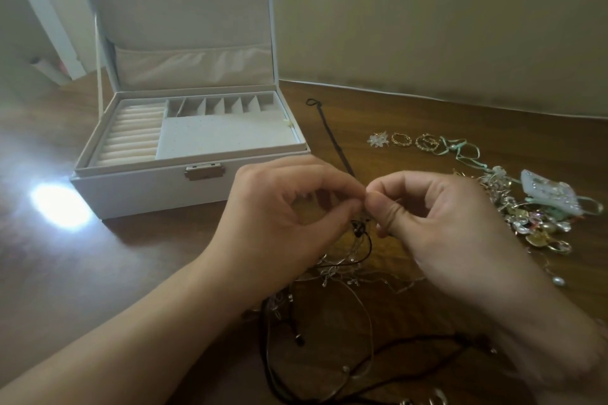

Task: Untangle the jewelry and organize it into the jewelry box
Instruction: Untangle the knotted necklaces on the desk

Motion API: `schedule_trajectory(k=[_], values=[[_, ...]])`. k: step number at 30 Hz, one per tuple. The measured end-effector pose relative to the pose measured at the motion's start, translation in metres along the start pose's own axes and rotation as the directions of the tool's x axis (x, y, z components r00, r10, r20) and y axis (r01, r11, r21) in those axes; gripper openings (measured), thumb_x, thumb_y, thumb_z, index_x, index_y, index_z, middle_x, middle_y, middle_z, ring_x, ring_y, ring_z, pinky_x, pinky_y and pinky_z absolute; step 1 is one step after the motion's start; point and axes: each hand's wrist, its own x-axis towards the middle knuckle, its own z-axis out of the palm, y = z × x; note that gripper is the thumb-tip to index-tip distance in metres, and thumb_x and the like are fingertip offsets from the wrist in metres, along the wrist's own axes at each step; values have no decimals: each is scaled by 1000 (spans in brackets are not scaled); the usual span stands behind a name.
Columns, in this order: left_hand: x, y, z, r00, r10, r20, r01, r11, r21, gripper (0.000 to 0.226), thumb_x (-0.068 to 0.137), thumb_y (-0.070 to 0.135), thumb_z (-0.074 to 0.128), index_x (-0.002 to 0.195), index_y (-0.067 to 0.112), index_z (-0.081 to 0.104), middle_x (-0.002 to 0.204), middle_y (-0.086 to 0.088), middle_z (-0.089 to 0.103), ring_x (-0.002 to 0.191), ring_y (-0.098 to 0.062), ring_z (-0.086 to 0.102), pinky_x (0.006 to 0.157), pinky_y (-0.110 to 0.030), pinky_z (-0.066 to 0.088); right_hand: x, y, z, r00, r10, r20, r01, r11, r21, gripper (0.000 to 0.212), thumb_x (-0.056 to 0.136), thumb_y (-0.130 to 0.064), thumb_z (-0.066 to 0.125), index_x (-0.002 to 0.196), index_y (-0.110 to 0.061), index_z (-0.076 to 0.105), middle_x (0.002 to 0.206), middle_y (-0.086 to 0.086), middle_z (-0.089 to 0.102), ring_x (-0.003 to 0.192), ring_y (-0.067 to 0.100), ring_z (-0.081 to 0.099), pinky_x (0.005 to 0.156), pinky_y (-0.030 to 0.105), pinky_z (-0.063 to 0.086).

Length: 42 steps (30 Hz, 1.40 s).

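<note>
My left hand (289, 207) and right hand (437, 227) meet fingertip to fingertip, both pinching the tangled necklaces (345, 260) raised above the table (131, 273).

A single head-worn wide-angle view looks forward and down, close over a wooden table (427, 115). The open jewelry box (131, 194) fills the upper left of the frame; a wall (427, 10) spans the upper right.
</note>
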Motion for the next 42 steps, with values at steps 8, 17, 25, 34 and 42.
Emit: schedule_trajectory(k=[8,17,25,34,42], values=[[-3,-6,2,972,-215,94,231,951,-208,9,87,18,74,89,26,74,80,7,72,75,-18,69,65,-35,59,-4,-1,2,998,35,43,-39,994,101,18,90,-30,62,81,-26,77,64,3,69,49,3,57,47,13,38],[-1,-9,2,980,-183,81,196,963,-186,8,84,21,74,90,26,74,78,9,70,73,-19,66,64,-34,57,-3,0,4,999,-3,41,0,998,55,20,91,-30,60,81,-25,76,63,2,69,46,3,56,47,13,38],[-3,-12,1,978,-170,117,189,968,-168,7,86,16,75,92,20,75,82,4,71,79,-23,66,68,-42,56,-1,3,4,993,93,78,-107,974,199,20,92,-17,62,79,-14,76,66,13,70,54,31,57,44,29,41],[-3,-8,5,993,-95,76,96,995,-7,8,84,12,76,89,19,75,82,10,68,78,-14,63,68,-28,52,-2,6,11,981,162,109,-182,962,205,25,99,-17,53,81,-13,70,56,2,62,48,14,51,46,21,41],[-4,-10,7,997,-49,66,47,998,33,10,83,12,78,91,17,76,84,9,70,79,-9,66,71,-19,53,-3,5,11,981,174,90,-186,972,145,25,99,-17,53,80,-19,69,54,0,61,48,10,50,48,24,40]])
